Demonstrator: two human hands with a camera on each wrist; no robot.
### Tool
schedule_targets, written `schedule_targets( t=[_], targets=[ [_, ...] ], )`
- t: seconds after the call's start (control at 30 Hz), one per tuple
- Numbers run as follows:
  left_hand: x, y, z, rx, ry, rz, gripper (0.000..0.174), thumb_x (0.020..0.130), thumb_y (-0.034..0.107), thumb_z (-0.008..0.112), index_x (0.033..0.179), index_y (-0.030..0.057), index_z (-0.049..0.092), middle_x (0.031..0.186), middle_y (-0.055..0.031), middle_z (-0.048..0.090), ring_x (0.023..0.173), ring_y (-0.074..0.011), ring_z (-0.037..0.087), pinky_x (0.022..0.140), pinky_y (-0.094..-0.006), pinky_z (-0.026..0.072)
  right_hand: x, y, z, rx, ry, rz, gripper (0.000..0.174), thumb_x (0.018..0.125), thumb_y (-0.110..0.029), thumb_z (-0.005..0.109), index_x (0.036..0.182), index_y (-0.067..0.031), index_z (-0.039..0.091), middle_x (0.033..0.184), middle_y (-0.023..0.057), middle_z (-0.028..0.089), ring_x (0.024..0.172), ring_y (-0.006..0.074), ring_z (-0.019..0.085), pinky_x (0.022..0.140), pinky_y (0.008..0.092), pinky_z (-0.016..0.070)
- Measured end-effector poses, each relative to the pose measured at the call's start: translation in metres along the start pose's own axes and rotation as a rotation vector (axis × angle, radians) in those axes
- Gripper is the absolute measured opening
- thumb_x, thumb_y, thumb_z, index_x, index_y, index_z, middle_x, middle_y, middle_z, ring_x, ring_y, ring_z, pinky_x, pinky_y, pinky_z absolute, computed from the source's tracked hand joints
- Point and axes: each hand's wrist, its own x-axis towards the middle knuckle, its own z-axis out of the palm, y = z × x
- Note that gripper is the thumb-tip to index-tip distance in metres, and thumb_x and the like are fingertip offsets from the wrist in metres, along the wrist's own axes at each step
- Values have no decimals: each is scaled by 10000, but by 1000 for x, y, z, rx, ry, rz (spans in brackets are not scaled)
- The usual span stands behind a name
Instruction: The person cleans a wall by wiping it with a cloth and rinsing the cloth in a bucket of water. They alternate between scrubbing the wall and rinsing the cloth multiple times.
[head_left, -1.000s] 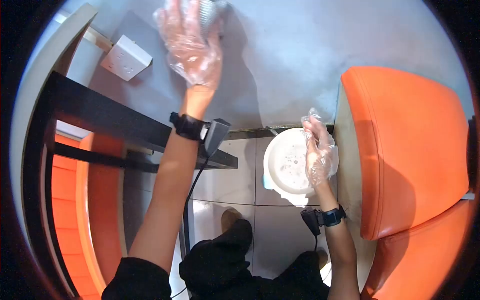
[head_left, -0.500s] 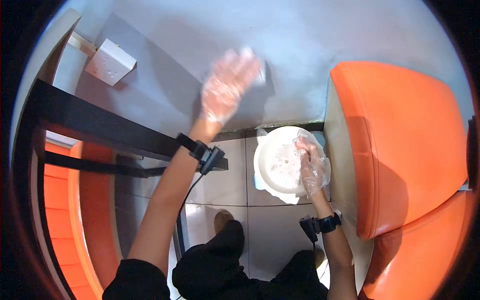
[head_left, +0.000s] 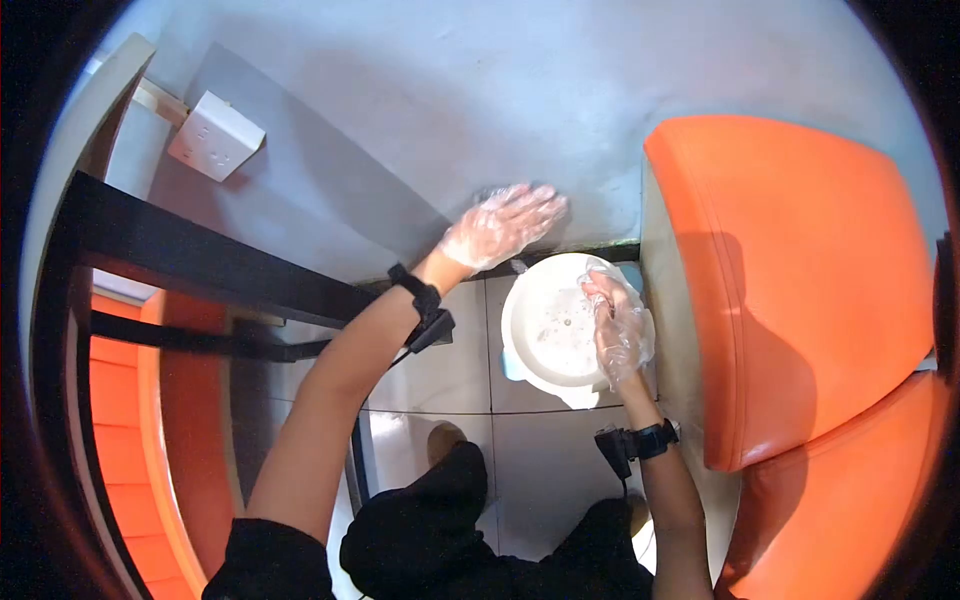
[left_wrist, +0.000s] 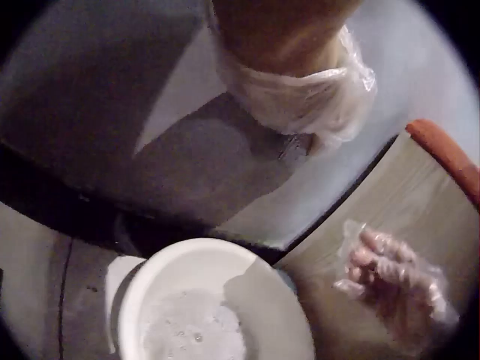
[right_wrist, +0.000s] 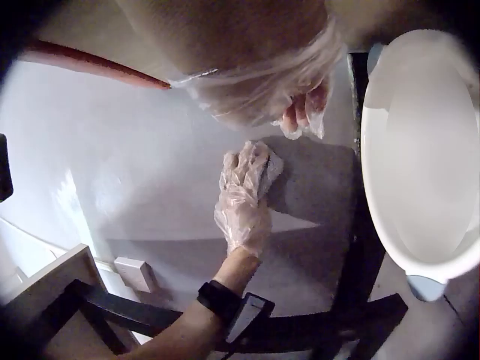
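My left hand [head_left: 505, 228], in a clear plastic glove, presses a grey pad [right_wrist: 271, 169] against the wall. Its fingers lie extended in the head view, while the right wrist view shows them over the pad, partly bent. A white basin [head_left: 530, 372] with bubbly liquid inside stands on the floor below and to the right of that hand. Over the basin's right side hangs my gloved right hand [head_left: 621, 325], its fingers loosely bent and holding nothing. The left wrist view shows the right hand [left_wrist: 397, 289] beside the basin [left_wrist: 133, 319].
The grey-blue wall [head_left: 420, 100] rises in front, with a white socket box [head_left: 217, 137] at the upper left. A black table frame [head_left: 200, 245] runs along the left. An orange padded seat [head_left: 800, 290] stands close on the right. Tiled floor [head_left: 430, 385] surrounds the basin.
My left hand has moved down and to the right along the wall with the pad, coming nearer the basin. My right hand has stayed over the basin's right side, shifting slightly.
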Motion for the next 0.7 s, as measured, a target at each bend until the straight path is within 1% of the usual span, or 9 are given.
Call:
schedule_targets(
  t=[0.1, 0.2, 0.27, 0.3, 0.33, 0.37, 0.53, 0.57, 0.7],
  targets=[
    [-4, -3, -8, 23, -103, 0, 607, 848, 175, 511, 1439, 206, 375, 1503, 4, 367, 1330, -206, 425, 1108, -375, 354, -6, -3, -2, 36, 7, -72, 301, 967, -17, 442, 1250, 37, 529, 1121, 144, 635, 1034, 197, 611, 951, 283, 444],
    [7, -32, -46, 203, 61, 2, 575, 905, 165, 439, 1467, 212, 329, 1536, 2, 312, 1373, -189, 362, 1139, -370, 307, -5, 1, -2, -54, 11, -55, 305, 962, 7, 419, 1245, 32, 532, 1125, 143, 632, 1025, 201, 618, 938, 284, 454],
    [20, -56, -76, 826, 52, -188, 542, 934, 102, 385, 1466, 199, 344, 1534, 8, 321, 1371, -191, 366, 1155, -365, 276, -7, 10, -3, -83, -13, -111, 312, 954, 28, 414, 1238, 19, 543, 1120, 148, 635, 1032, 200, 618, 929, 279, 455],
    [34, -64, -102, 263, 379, -285, 504, 891, 65, 459, 1384, 166, 477, 1386, -35, 506, 1227, -196, 514, 996, -288, 448, -7, 18, -2, -89, -8, -97, 312, 954, 28, 414, 1238, 19, 543, 1120, 148, 635, 1032, 200, 618, 929, 279, 455],
    [47, -56, -147, 424, 425, -369, 520, 857, 46, 531, 1363, 167, 507, 1284, -51, 584, 1113, -254, 583, 879, -318, 504, -5, 27, 1, -60, 4, -54, 314, 949, 33, 418, 1234, 14, 549, 1117, 153, 636, 1027, 203, 621, 924, 280, 457],
    [50, -78, -140, 91, 657, -398, 459, 940, 183, 434, 1393, 121, 481, 1398, -139, 493, 1335, -279, 415, 1127, -375, 287, -3, 30, 3, -30, 14, -13, 316, 944, 38, 421, 1229, 9, 554, 1114, 157, 637, 1022, 206, 625, 918, 282, 458],
    [74, -68, -101, 261, 639, -334, 502, 822, 53, 573, 1312, 159, 542, 1266, -52, 590, 1071, -264, 596, 874, -355, 503, 1, 15, -6, -149, 31, -113, 327, 923, 44, 448, 1220, -13, 573, 1045, 152, 674, 974, 179, 640, 883, 270, 464],
    [63, -64, -69, 144, 506, -220, 498, 897, 98, 471, 1393, 133, 469, 1439, -99, 454, 1325, -260, 434, 1069, -362, 375, 1, 12, -8, -182, 34, -100, 323, 921, 39, 453, 1213, -19, 578, 1033, 148, 681, 965, 172, 641, 873, 267, 466],
    [42, 3, 11, 243, -42, 66, 489, 939, 187, 423, 1425, 137, 394, 1513, -13, 352, 1371, -165, 360, 1146, -334, 293, -3, 17, -12, -218, 32, 30, 300, 928, 17, 462, 1197, -27, 587, 1029, 139, 687, 941, 169, 644, 860, 265, 468]
  ],
)
